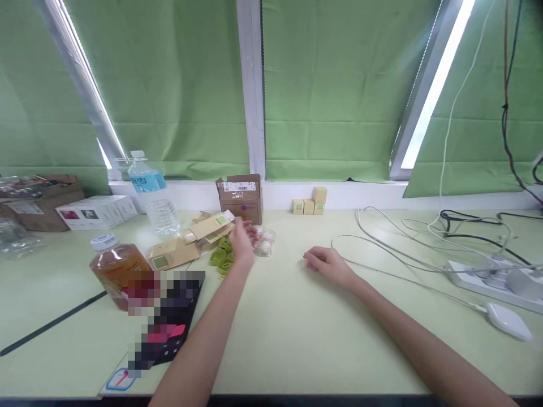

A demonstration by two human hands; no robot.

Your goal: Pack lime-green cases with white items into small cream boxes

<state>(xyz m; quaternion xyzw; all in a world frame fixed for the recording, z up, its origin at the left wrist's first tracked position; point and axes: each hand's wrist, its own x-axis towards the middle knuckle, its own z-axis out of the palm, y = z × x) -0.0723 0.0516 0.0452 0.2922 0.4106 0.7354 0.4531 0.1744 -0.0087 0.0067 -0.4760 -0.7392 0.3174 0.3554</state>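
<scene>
My left hand (243,242) reaches over the table, fingers slightly apart, beside a cluster of small clear round containers (265,244) with pale contents. I see nothing held in it; some fingertips are hard to make out. Just left of that wrist lie several small green round pieces (219,258). Flattened kraft cardboard boxes (173,254) are heaped further left. My right hand (328,264) rests on the tabletop with its fingers loosely curled and nothing visible in them. Small kraft cube boxes (308,207) stand by the back wall, one stacked on another.
An opened brown carton (241,200) stands at the back. Leftward are a water bottle (155,195), a bottle of amber drink (123,274) and a dark, partly pixelated tablet-like device (180,316). Cables, a power strip (479,278) and a white mouse-shaped device (507,321) lie right.
</scene>
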